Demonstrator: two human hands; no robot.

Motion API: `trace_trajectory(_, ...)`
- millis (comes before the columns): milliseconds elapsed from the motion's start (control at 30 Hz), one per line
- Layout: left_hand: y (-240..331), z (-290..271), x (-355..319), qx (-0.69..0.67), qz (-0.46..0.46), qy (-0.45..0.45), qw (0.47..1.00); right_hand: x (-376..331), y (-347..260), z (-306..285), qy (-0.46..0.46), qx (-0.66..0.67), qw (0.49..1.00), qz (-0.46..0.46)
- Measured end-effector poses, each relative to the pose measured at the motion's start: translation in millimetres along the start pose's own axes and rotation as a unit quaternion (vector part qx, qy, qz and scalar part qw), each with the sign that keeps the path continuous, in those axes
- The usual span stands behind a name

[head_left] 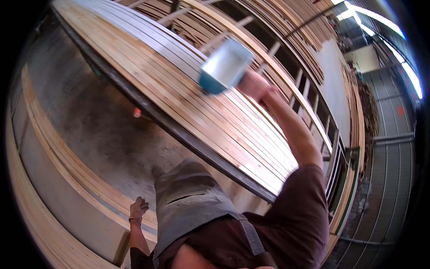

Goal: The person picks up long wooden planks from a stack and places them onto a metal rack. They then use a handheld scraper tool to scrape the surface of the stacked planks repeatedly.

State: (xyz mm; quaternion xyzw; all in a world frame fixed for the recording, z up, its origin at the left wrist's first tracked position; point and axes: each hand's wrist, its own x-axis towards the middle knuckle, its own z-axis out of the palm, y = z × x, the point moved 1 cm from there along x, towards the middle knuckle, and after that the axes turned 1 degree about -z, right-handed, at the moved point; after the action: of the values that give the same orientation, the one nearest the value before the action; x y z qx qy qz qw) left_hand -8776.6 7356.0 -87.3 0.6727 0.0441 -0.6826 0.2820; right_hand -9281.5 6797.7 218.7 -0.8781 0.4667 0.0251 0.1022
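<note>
My right hand [254,85] is stretched out over a long row of pale wooden strips [168,92] laid side by side. It grips a teal box-shaped container [226,65] with a pale inside, blurred by motion. The container is tilted above the strips; whether its lower edge touches them I cannot tell. Its handle is hidden by my fingers. My left hand [138,209] hangs low at my side with loosely bent fingers somewhat apart, and holds nothing. Nearest to it are stacked boards [96,190] at the left.
A dark metal edge [156,119] runs along the near side of the strips. Beyond them stand wooden racks with several stacks of thin boards [286,22]. A grey concrete floor [107,143] lies between the strips and the left stack. A small orange object [137,112] shows below the metal edge.
</note>
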Motion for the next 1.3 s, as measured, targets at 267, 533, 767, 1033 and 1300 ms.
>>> trace_trajectory(267, -130, 92, -50, -0.132, 0.045, 0.159, 0.977, -125, 34, 12, -0.063, -0.189, 0.978, -0.057)
trace_trajectory(533, -233, 271, -78, 0.081, 0.034, -0.009, 0.996, -560, 136, 30, -0.212, -0.402, 0.89, -0.035)
trace_trajectory(767, -275, 304, -107, 0.148, 0.018, 0.018, 0.989, -877, 149, 57, -0.247, -0.062, 0.933, 0.253)
trace_trajectory(1033, -393, 250, -52, -0.162, -0.048, -0.208, 0.963, -939, 150, 61, -0.234, -0.229, 0.937, 0.125)
trace_trajectory(1300, -389, 290, -112, -0.027, -0.043, -0.055, 0.997, -599, 66, 34, -0.28, -0.346, 0.895, 0.032)
